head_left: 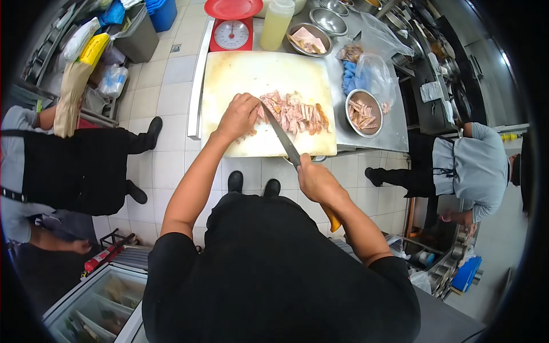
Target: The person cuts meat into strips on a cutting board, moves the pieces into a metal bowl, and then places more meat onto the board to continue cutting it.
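Note:
On the white cutting board (251,68) lies a spread of pale pink sliced meat (291,111), with browner pieces toward its right end. My left hand (240,117) is closed, its curled fingers pressing on the meat's left end beside the knife tip. A long knife (281,133) slants across the near side of the meat, its handle gripped in my right hand (319,182) at the board's front edge. Past my right wrist, in line with the blade, shows a yellow-orange piece, perhaps the handle's end. A metal bowl (348,97) of cut meat strips (363,115) stands right of the board.
Behind the board are a red scale (231,35), a bottle of yellowish liquid (277,26) and a bowl (326,50) with a meat piece. Plastic bags (377,74) lie at right. One person (68,166) stands left, another (469,171) right. A glass-topped chest (97,303) is behind me.

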{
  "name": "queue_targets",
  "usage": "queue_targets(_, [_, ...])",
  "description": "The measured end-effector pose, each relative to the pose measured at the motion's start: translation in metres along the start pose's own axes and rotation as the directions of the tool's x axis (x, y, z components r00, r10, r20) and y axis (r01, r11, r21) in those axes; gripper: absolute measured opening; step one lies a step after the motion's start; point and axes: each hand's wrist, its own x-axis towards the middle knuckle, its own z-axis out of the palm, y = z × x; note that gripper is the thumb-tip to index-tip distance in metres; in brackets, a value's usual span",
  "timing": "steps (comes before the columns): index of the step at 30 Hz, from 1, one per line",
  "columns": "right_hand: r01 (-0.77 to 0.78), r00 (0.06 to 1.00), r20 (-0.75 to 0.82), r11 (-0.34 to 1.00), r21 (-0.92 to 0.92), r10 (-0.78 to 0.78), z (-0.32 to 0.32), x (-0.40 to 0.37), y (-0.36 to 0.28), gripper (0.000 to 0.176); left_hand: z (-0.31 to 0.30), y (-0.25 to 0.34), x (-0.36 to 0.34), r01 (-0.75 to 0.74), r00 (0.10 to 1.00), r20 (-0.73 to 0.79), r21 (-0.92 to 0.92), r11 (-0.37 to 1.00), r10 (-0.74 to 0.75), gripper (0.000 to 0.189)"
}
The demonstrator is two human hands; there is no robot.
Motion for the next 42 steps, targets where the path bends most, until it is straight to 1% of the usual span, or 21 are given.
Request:
queue_targets(5, [-0.025,0.998,0.056,1.0,-0.016,0.026,0.002,0.005,-0.003,0.021,0.004,-0.008,-0.003,0.001,1.0,0.006,-0.02,1.0,-0.001,0.015])
queue_targets(8, [-0.018,0.999,0.038,0.995,-0.098,0.022,0.012,0.008,0.002,0.027,0.007,-0.01,0.002,-0.023,0.999,0.026,-0.037,0.999,0.024,0.012])
queue_targets(9, [0.002,0.999,0.038,0.992,-0.128,0.003,0.017,0.009,0.005,0.027,0.009,-0.009,0.003,-0.038,0.999,-0.008,-0.026,0.999,0.038,0.011])
queue_targets(12, [-0.033,0.998,0.055,0.993,-0.111,0.039,0.015,0.012,-0.005,0.026,0.01,-0.007,0.003,0.02,1.0,0.015,-0.042,0.999,-0.019,0.01])
queue_targets(14, [0.015,0.998,0.066,0.999,-0.051,-0.011,0.028,0.024,-0.005,0.023,0.008,-0.005,0.003,0.062,0.997,0.037,-0.028,0.998,-0.061,0.008])
queue_targets(17, [0.017,0.998,-0.056,0.999,0.03,-0.015,0.053,0.042,0.012,0.018,-0.002,-0.001,0.002,0.057,0.997,0.052,-0.033,0.998,-0.056,0.007])
queue_targets(19, [0.066,0.997,-0.041,0.992,0.108,-0.062,0.039,0.031,0.018,0.019,-0.01,-0.003,-0.005,0.083,0.994,0.071,-0.033,0.996,-0.081,0.012])
queue_targets(20, [0.097,0.995,-0.035,0.98,0.172,-0.092,0.026,0.024,0.025,0.02,-0.014,0.0,-0.01,0.082,0.996,0.04,-0.037,0.996,-0.081,0.016])
queue_targets(21, [0.09,0.995,-0.058,0.981,0.171,-0.082,0.017,0.013,0.031,0.021,-0.017,0.003,-0.018,0.081,0.997,0.015,-0.044,0.996,-0.081,0.021])
queue_targets(22, [0.079,0.994,-0.084,0.982,0.173,-0.065,0.011,0.0,0.037,0.023,-0.023,0.001,-0.028,0.16,0.984,0.087,-0.04,0.986,-0.156,0.039])
queue_targets(23, [0.055,0.991,-0.131,0.988,0.143,-0.036,0.005,-0.01,0.045,0.022,-0.022,0.004,-0.039,0.154,0.985,0.09,-0.036,0.987,-0.15,0.039])
queue_targets(25, [0.02,0.983,-0.185,0.992,0.121,0.003,-0.008,-0.022,0.063,0.021,-0.016,0.017,-0.062,0.202,0.979,-0.042,0.077,0.976,-0.199,0.058])
queue_targets(26, [-0.096,0.972,-0.214,0.995,0.029,0.1,-0.014,-0.024,0.072,0.019,-0.007,0.022,-0.071,0.276,0.961,-0.009,0.01,0.961,-0.276,0.081])
queue_targets(27, [-0.215,0.949,-0.249,0.975,-0.059,0.194,-0.02,-0.026,0.08,0.017,0.001,0.032,-0.07,0.27,0.963,-0.001,0.011,0.963,-0.27,0.081])
queue_targets(30, [-0.262,0.919,-0.339,0.954,-0.144,0.202,-0.016,-0.009,0.115,0.018,0.037,0.06,-0.057,0.379,0.925,-0.05,0.055,0.924,-0.377,0.104])
queue_targets(33, [-0.244,0.916,-0.356,0.962,-0.126,0.185,0.002,0.008,0.133,0.018,0.063,0.079,-0.029,0.436,0.898,-0.101,0.073,0.897,-0.428,0.105])
queue_targets(35, [-0.231,0.919,-0.351,0.967,-0.105,0.182,0.003,0.012,0.131,0.018,0.082,0.083,-0.012,0.407,0.908,-0.131,0.045,0.912,-0.399,0.106])
queue_targets(37, [-0.144,0.948,-0.294,0.989,-0.045,0.125,0.007,0.01,0.12,0.018,0.091,0.093,0.002,0.256,0.952,-0.193,0.077,0.964,-0.238,0.104])
queue_targets(39, [-0.108,0.955,-0.278,0.994,-0.008,0.102,0.01,0.007,0.112,0.015,0.102,0.104,0.012,0.235,0.948,-0.233,0.062,0.97,-0.215,0.103])
queue_targets(41, [-0.105,0.986,-0.09,0.943,0.316,0.14,-0.005,-0.004,0.095,0.016,0.115,0.111,0.015,0.224,0.947,-0.26,0.112,0.968,-0.189,0.103])
queue_targets(42, [-0.088,0.99,-0.078,0.946,0.313,0.118,-0.003,-0.003,0.096,0.016,0.122,0.114,0.016,0.264,0.932,-0.281,0.097,0.96,-0.228,0.102])
